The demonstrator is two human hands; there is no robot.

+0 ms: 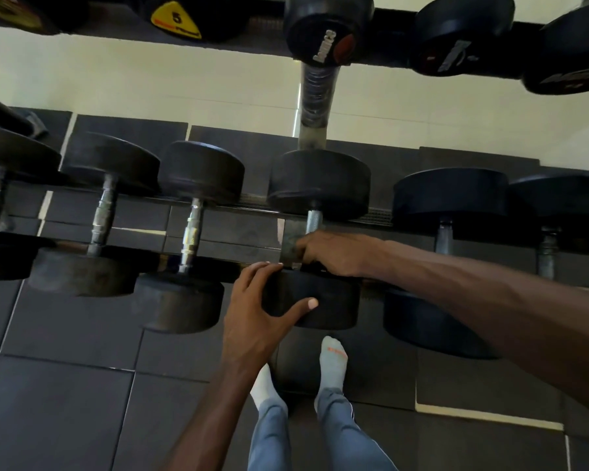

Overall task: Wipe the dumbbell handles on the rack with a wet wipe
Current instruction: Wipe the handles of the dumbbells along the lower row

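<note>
Grip: right hand curled round the handle of the centre dumbbell on the lower rack tier; wet wipe seemingly bunched under its fingers, greyish, partly hidden. Left hand spread flat over the near weight head, thumb across its face, bracing.

Risk, judged: dumbbell rolling off the rail if the brace slips during hard rubbing; feet in socks directly below. Lesser risk: wipe sliding out and leaving the knurling unwiped.

Pose: right forearm reaching in from the right, wrist bent; left arm rising from below.
</note>
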